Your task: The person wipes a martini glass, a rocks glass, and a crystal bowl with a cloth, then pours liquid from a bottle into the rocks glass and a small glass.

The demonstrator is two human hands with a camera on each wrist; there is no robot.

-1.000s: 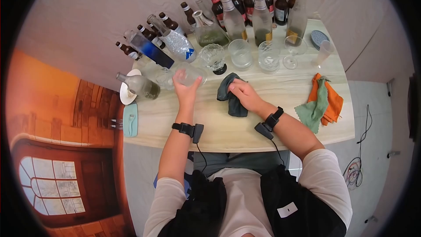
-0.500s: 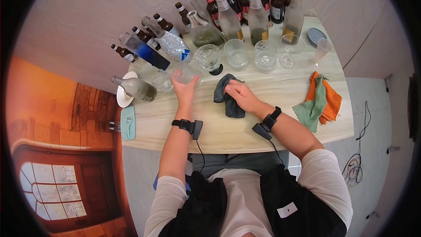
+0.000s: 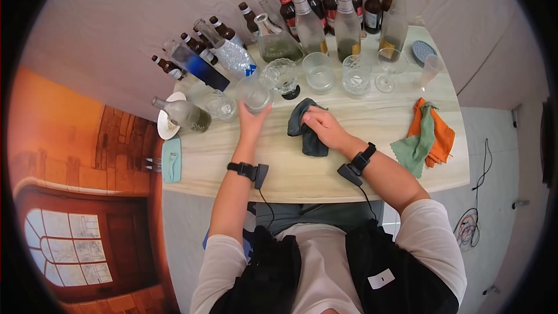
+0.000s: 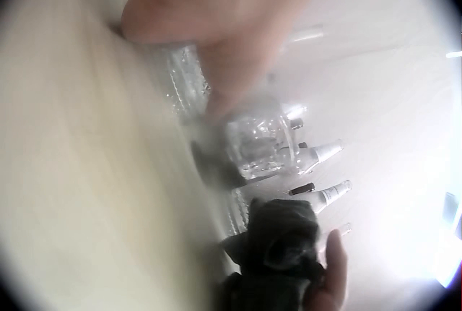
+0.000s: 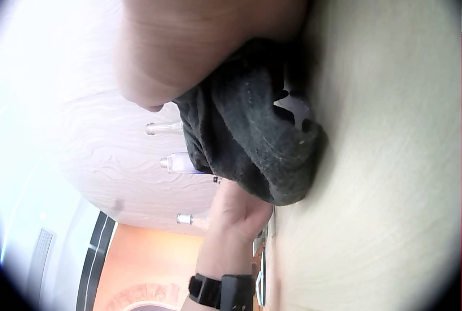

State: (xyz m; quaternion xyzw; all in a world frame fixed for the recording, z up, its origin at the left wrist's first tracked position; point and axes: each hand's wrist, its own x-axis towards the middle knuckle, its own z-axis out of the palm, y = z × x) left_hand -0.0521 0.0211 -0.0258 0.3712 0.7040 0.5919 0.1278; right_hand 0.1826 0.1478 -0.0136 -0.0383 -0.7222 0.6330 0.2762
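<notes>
My left hand (image 3: 251, 122) holds a clear drinking glass (image 3: 254, 92) low on its near side, thumb on the right and fingers on the left. The glass stands in the row of glassware, between a second glass (image 3: 221, 106) on its left and a dark-footed goblet (image 3: 282, 75) on its right. A dark grey cloth (image 3: 314, 142) is bunched in my right hand (image 3: 325, 128), its lower end hanging to the tabletop. In the right wrist view the cloth (image 5: 249, 119) hangs in folds below the fingers.
More glasses (image 3: 318, 72) continue rightward. Behind them stand clear bottles (image 3: 346, 23) and brown beer bottles (image 3: 329, 3). A frosted bottle (image 3: 189, 115) leans over a white dish (image 3: 167, 125) at left, near a teal tray (image 3: 172, 160). Orange (image 3: 442, 139) and green cloths (image 3: 417, 142) lie at right.
The glass in my left hand has gone from tilted to upright, and the hand has shifted slightly right and nearer. My right hand keeps its grip on the grey cloth.
</notes>
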